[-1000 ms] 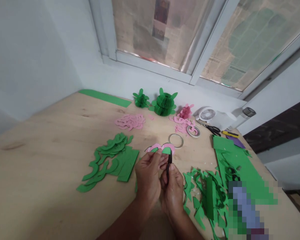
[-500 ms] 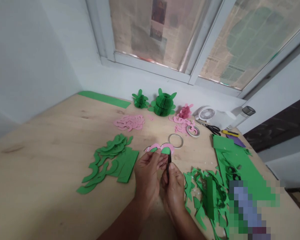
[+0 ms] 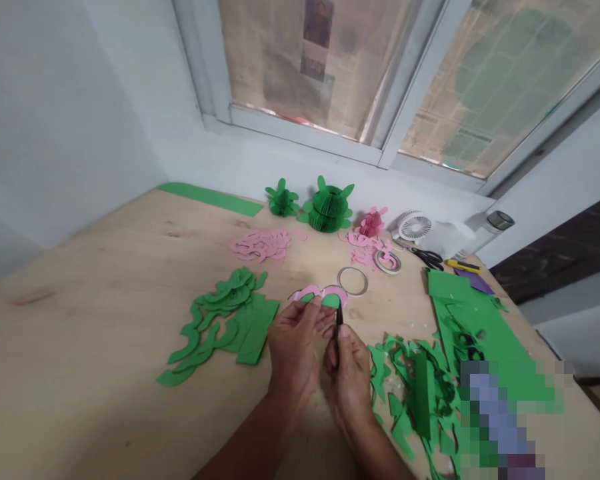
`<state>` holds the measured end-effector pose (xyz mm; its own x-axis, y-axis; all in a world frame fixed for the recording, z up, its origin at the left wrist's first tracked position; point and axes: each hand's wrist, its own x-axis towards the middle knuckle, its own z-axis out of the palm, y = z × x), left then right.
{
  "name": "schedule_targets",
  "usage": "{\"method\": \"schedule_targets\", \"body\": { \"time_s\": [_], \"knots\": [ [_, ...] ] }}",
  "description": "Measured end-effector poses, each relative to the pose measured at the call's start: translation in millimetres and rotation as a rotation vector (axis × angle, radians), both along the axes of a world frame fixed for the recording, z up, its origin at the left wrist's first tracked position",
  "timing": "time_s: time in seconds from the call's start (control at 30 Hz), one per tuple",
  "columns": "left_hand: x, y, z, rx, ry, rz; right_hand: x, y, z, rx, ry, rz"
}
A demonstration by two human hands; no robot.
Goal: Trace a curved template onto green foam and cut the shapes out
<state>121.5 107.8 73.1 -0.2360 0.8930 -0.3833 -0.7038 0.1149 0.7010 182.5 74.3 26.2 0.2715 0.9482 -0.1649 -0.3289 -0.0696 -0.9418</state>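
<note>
Your left hand [image 3: 296,337] is closed on the pink and green paper [image 3: 334,297], pinching its lower edge near the middle of the surface [image 3: 105,320]. Your right hand [image 3: 349,360] grips a dark tool [image 3: 339,327], its tip touching the paper's right end; your fingers hide its handle.

Just behind the paper lies a ring [image 3: 353,281], the nearest thing beyond your work. Past it, to the right, sits a tape roll [image 3: 387,261] among pink scraps [image 3: 363,252], with scissors [image 3: 427,256] near it. A pink pile [image 3: 261,245] lies behind and to the left.

On your left, cut green strips [image 3: 220,300] overlap green sheets [image 3: 254,330]. Green scraps [image 3: 423,383] crowd the surface just beside your right hand, leaving little room on that side, and a large green sheet [image 3: 500,340] lies beyond them. A blurred patch hides part of it.

Along the wall stand two green paper shapes [image 3: 329,208], a pink one [image 3: 372,223], a fan [image 3: 415,227] and a bottle [image 3: 493,230]. A yellow cutter [image 3: 463,266] lies near the purple paper [image 3: 475,281].
</note>
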Motion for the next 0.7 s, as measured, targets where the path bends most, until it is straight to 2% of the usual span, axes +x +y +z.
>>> {"method": "schedule_targets", "body": {
  "time_s": [0.23, 0.7],
  "knots": [
    [-1.2, 0.3, 2.8, -0.006, 0.030, 0.005, 1.9, 0.4, -1.3, 0.026, -0.076, 0.003],
    [-0.2, 1.1, 1.7, -0.019, 0.056, -0.019, 3.1, 0.1, -2.5, -0.011, -0.051, -0.008]
  ]
}}
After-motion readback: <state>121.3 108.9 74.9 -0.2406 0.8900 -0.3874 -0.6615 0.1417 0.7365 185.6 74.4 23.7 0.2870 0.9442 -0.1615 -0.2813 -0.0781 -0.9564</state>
